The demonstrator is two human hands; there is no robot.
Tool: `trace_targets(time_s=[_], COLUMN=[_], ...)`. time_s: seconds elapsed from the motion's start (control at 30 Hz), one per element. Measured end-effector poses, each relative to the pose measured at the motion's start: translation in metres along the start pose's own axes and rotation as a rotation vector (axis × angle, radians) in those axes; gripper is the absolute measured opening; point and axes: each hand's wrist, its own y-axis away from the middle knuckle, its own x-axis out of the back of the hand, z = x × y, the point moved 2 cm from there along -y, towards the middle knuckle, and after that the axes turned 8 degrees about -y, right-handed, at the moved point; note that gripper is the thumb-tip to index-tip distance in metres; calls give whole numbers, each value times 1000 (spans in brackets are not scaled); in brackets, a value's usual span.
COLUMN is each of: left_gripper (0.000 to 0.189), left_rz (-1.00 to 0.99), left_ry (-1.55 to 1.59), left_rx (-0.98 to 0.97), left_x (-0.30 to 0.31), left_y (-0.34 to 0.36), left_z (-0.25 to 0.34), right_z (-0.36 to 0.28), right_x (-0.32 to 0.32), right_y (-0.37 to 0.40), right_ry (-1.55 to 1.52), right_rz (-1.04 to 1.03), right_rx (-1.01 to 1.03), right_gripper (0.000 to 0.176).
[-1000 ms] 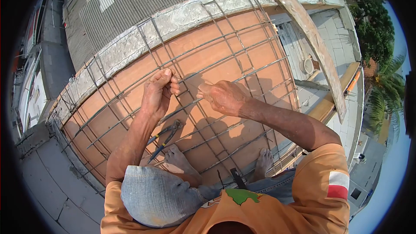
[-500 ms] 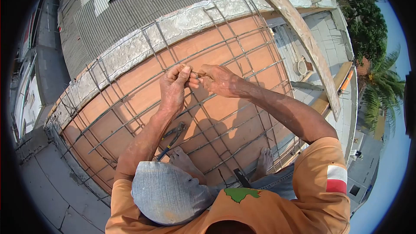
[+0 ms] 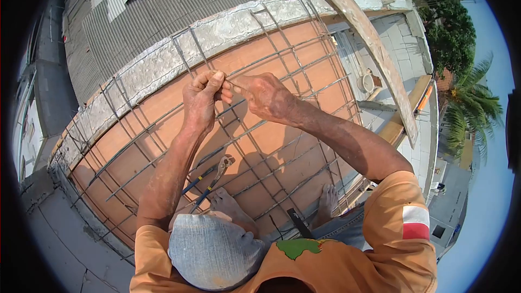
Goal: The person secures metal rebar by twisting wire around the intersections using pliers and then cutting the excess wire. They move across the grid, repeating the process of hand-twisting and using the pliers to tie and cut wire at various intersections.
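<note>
My left hand (image 3: 202,100) is raised over the steel bar grid, thumb and fingertips pinched together on a thin wire. My right hand (image 3: 269,97) meets it from the right, fingers curled with the forefinger reaching to the left fingertips. Between them a short bit of the thin wire (image 3: 233,85) shows; most of it is hidden by the fingers. Below lies the grid of steel bars (image 3: 260,123), set over an orange-brown board (image 3: 163,144). A pair of pincers (image 3: 221,167) with blue and yellow handles rests by my left foot, touched by neither hand.
My bare feet (image 3: 233,204) stand on the board among the bars. A rough concrete edge (image 3: 157,57) runs along the far side. A long curved-looking plank (image 3: 374,38) crosses at the right. Corrugated roofing (image 3: 130,38) lies beyond, and a round bucket (image 3: 365,82) stands lower right.
Both hands have shifted slightly left and up in view, still together at the fingertips. My right hand has turned, its back showing more. The pincers show more fully past my left forearm.
</note>
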Motion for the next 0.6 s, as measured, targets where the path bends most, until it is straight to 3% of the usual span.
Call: trace_targets(time_s=[0.03, 0.17, 0.23, 0.27, 0.33, 0.47, 0.53, 0.6], left_gripper=[18, 19, 18, 18, 18, 19, 20, 23], left_rz=[-75, -237, -284, -248, -216, -189, -157, -182], left_ry=[30, -11, -106, -67, -37, -132, -160, -212], left_rx=[64, 139, 137, 156, 149, 138, 206, 254], left_x=[5, 13, 11, 7, 2, 4, 3, -5], left_y=[-4, -10, -9, -8, -12, -13, -13, -8], left_z=[0, 7, 7, 6, 13, 18, 18, 21], right_z=[-6, -29, -19, -17, -21, -5, 4, 9], right_x=[4, 29, 22, 17, 19, 13, 12, 31], right_y=[-4, -9, -5, 2, 6, -2, -6, 3], right_ry=[49, 0, 275, 269, 39, 177, 241, 221], right_rz=[-163, -307, -324, -322, -36, -49, -147, -100], right_rx=[-63, -132, 189, 182, 126, 95, 67, 64], right_gripper=[18, 17, 19, 19, 14, 18, 18, 15])
